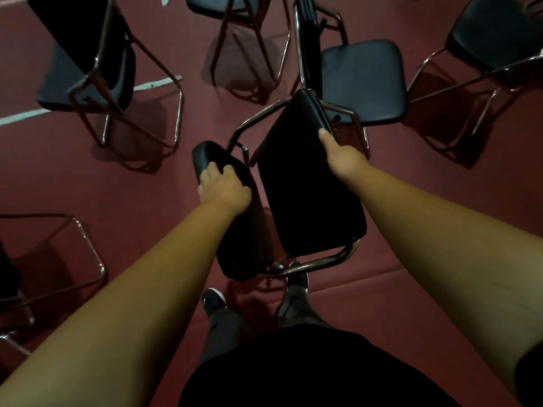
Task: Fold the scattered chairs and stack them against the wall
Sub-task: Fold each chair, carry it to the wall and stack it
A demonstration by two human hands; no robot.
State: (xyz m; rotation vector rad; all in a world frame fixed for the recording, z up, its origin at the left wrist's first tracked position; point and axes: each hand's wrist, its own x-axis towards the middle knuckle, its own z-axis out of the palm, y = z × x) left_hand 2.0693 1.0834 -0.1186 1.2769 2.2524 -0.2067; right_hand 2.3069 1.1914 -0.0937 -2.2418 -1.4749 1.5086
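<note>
Head view: left hand [224, 188] and right hand [342, 160] on black chair [305, 207]

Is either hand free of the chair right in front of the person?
No, the left hand grips the narrower pad of the chair and the right hand holds the edge of its wider pad.

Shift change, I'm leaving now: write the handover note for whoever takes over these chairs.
Left hand grips the backrest pad, right hand the seat pad of a black padded chair with chrome tube frame, seemingly half folded.
Four more black chairs stand unfolded on the dark red floor.
None stacked in view; no wall visible.
To do: finish folding, carry, stack, repeat.
</note>
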